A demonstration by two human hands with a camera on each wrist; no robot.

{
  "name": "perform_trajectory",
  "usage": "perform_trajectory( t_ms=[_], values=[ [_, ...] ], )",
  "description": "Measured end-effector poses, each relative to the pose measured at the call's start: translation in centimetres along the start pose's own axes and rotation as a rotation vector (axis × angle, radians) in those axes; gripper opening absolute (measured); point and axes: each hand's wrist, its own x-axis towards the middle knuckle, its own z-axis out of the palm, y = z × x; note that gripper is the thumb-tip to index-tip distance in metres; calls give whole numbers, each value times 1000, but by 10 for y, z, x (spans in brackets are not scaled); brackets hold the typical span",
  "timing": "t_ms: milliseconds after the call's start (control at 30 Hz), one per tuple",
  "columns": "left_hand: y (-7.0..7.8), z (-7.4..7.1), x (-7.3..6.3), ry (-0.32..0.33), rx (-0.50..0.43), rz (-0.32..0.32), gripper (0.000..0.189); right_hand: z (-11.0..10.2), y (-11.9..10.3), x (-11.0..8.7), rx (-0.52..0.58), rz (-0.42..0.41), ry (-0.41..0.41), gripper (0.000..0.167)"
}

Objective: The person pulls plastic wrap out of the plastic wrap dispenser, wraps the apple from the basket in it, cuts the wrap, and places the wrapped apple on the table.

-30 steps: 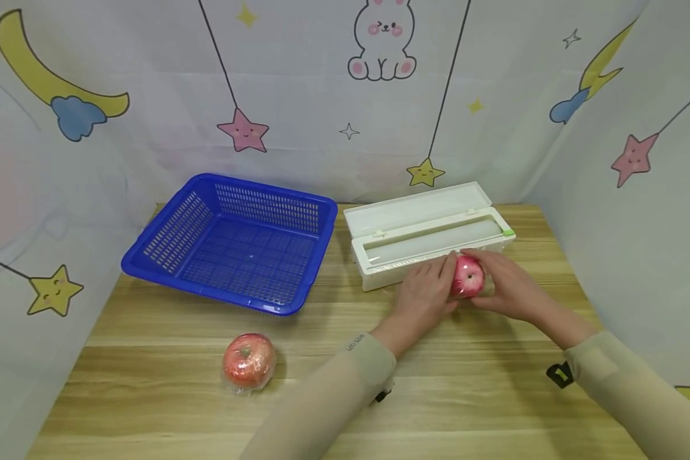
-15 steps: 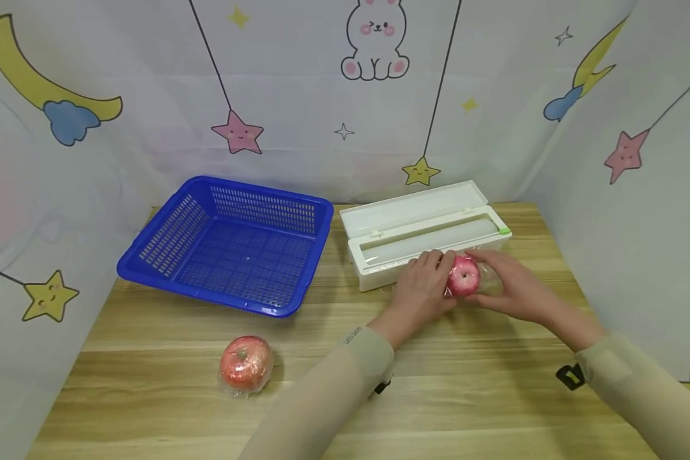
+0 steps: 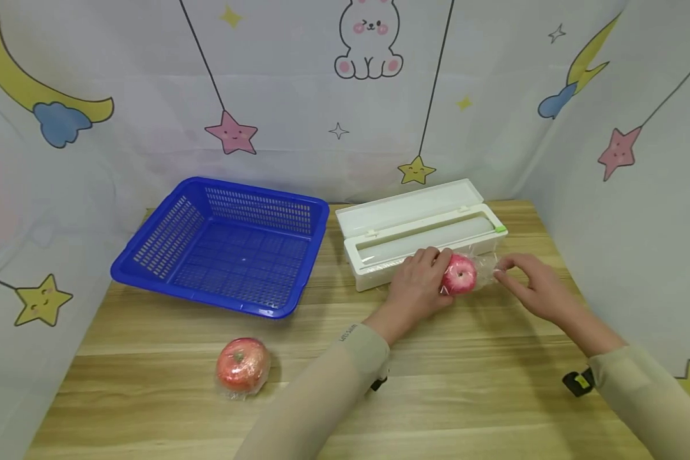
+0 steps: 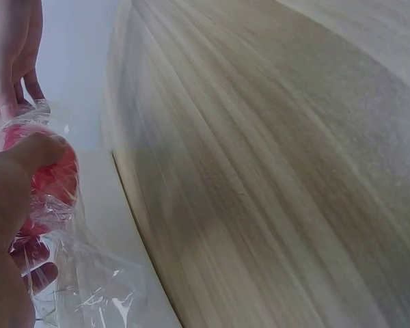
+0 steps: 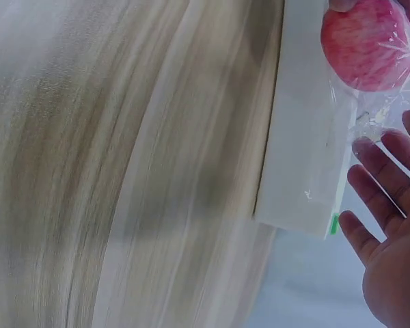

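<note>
A pink-red apple [image 3: 460, 275] wrapped in cling film is held in my left hand [image 3: 415, 284], just in front of the white dispenser. Beyond the apple's right side the loose cling film [image 3: 485, 268] stretches out, and the thumb and fingers of my right hand [image 3: 533, 287] pinch its end. In the left wrist view, my left thumb presses on the apple [image 4: 55, 179] and more film [image 4: 99, 287] hangs below it. The right wrist view has the apple [image 5: 369, 46] at the top right, with my right hand's lower fingers [image 5: 379, 178] spread.
Behind the hands stands the white cling film dispenser [image 3: 374, 280], lid up, a roll [image 3: 437, 239] inside. To the left is a blue plastic basket [image 3: 207, 297]. A film-wrapped red-orange fruit [image 3: 243, 365] lies in front of it on the wooden table [image 3: 454, 402].
My right hand has moved right, off the apple's side, drawing the film out from it. My left hand stays on the apple. The head view has shifted slightly.
</note>
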Motion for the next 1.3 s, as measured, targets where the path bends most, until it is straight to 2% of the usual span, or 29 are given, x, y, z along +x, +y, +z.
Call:
perform_trajectory(
  t_ms=[67,200,333,433,600,733,833,867,900,967,1100,1200,1300],
  values=[
    [0,0,0,-12,-6,-4,85,0,3,0,-11,1,29,2],
    [-1,-1,0,-28,-7,-6,85,-2,10,-3,23,47,73,6],
    [-1,-1,-1,-31,6,-1,85,-7,15,-7,127,111,92,12],
    [-1,-1,0,-21,6,8,83,-12,18,-9,157,137,82,15],
    [0,-2,2,12,11,39,75,-20,24,-9,113,172,66,14],
    [1,-3,3,11,10,47,74,-28,28,-9,98,211,5,13],
    [1,-3,3,-4,7,43,75,-31,29,-12,64,202,-41,7],
    [2,-3,4,-10,6,41,75,-32,29,-12,39,185,-37,5],
    [1,-3,4,-18,3,38,74,-32,27,-13,16,158,-24,10],
    [1,-5,6,-37,2,29,75,-33,21,-12,-33,92,22,29],
    [-1,-11,11,-82,-15,0,79,-27,1,-1,-143,-172,114,58],
    [-4,-16,16,-106,-41,-16,81,-13,-11,10,-224,-372,116,69],
    [-5,-18,20,-128,-75,-25,80,2,-17,15,-263,-446,73,84]
  ],
)
